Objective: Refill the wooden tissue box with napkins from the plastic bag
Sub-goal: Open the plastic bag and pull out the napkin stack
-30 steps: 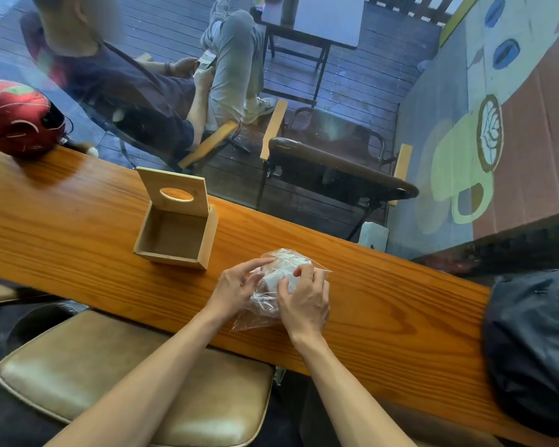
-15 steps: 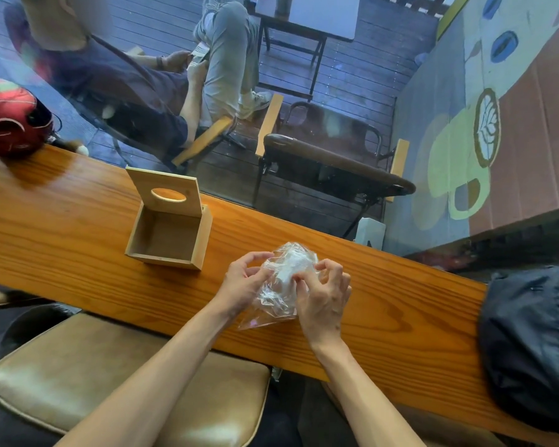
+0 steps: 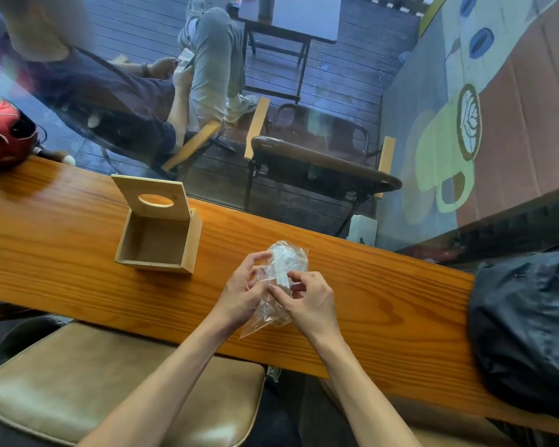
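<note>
Both the left hand [image 3: 241, 293] and right hand [image 3: 310, 300] pinch the clear plastic bag [image 3: 283, 262] of napkins, just right of the open wooden tissue box [image 3: 158, 235] on the desk [image 3: 62, 253].

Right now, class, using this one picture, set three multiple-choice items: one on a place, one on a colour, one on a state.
1. Where is the box relative to the bag?
A. left
B. right
C. under it

2. What colour is the helmet?
A. blue
B. red
C. yellow

3. What state is the box in?
A. lid shut
B. lid up, full of napkins
C. lid up, empty

Key: 1 A, the box stands on the counter left of the bag, which the left hand and right hand both grip. 2 B, its shell is red. 3 C, the bare wooden floor shows.
</note>
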